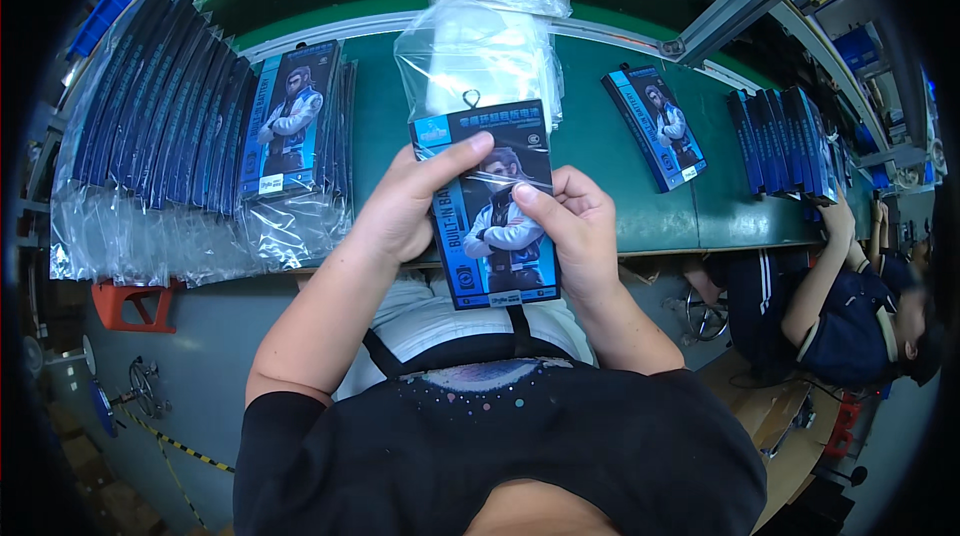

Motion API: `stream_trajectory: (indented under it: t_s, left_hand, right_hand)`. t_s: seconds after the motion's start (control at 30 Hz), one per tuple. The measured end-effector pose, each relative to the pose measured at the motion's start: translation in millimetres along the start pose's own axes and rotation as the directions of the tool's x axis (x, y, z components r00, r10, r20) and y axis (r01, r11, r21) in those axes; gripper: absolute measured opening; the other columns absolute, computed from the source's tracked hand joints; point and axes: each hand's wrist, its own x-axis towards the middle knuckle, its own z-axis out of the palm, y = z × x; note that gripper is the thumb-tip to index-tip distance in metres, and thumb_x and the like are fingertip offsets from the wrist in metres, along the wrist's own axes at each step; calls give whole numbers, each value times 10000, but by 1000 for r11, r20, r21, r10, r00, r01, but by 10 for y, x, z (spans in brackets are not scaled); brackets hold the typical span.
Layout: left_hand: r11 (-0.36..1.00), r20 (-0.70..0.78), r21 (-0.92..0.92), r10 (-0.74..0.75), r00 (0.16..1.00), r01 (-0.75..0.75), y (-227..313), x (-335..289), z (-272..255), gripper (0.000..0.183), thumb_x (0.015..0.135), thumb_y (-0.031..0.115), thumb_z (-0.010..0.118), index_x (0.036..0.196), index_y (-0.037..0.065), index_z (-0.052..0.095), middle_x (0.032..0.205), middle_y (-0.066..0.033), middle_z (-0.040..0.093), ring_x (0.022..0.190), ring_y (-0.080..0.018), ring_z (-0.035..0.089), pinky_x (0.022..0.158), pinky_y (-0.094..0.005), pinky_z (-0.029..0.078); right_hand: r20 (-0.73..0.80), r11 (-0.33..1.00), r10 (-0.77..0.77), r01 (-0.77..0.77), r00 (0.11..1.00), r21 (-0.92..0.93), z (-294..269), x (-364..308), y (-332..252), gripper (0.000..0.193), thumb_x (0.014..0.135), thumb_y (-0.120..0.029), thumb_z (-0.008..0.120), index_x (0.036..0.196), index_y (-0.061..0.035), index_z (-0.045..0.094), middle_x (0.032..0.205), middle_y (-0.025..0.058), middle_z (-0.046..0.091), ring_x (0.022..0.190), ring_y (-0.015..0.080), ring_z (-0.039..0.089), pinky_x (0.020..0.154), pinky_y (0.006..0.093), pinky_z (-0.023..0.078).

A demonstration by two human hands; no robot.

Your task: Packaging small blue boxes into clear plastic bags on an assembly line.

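Between my two hands I hold a flat blue and black battery box [505, 236], printed with a figure in a pale jacket, near the table's front edge. My left hand [412, 198] grips its left side, with the thumb lying across the upper front. From the right, my right hand [580, 226] is closed on the other edge, thumb on the front. A dark loop sticks out above the box's top. Just beyond lies a stack of clear plastic bags [480, 61] on the green table [600, 46].
At the left stand several bagged battery boxes [160, 106] in a row, their loose plastic ends toward me. A single battery box [655, 126] lies to the right. Farther right is another row of boxes [780, 144], by a co-worker [840, 311]. A red stool [137, 306] stands below left.
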Motion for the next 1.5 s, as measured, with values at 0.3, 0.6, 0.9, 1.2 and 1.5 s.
stream_trajectory:
  t_s: [0.3,0.6,0.9,1.2,1.5]
  left_hand:
    - [982,60,-165,100,993,-89,228,34,-16,342,890,126,599,1160,-70,526,1075,-155,633,965,-223,643,854,-354,531]
    - [967,426,239,-26,904,-84,135,-257,180,534,962,333,464,1258,-111,445,1209,-221,549,1136,-309,557,913,-461,495]
    - [898,452,-380,-29,891,221,84,52,-30,347,924,190,497,1157,-67,503,1138,-161,583,1046,-260,577,923,-401,476]
    - [771,344,-621,103,933,144,258,198,-309,347,886,79,514,1186,-95,488,1189,-220,565,1119,-338,545,1004,-473,400]
    - [758,301,-634,57,952,155,155,242,-324,364,849,70,484,1165,-112,486,1149,-244,573,1079,-356,563,984,-496,425]
  right_hand:
    - [338,798,-94,274,937,-537,-39,-3,-426,1051,647,-55,828,1467,-26,170,1043,111,600,965,160,598,816,287,480]
    - [54,381,-908,874,415,-302,11,102,-824,185,893,108,403,930,18,561,836,70,570,671,103,553,629,219,461]
    - [533,819,-474,573,701,-26,460,14,-642,314,884,-86,562,1188,-9,562,993,113,632,884,165,610,787,280,468]
    - [118,966,-29,58,993,-250,298,-106,-293,336,949,-286,531,1062,26,585,889,73,612,764,98,574,627,225,476]
    - [224,991,106,-84,969,-104,297,-114,-75,147,847,-129,695,810,-19,606,709,13,613,640,52,565,601,193,452]
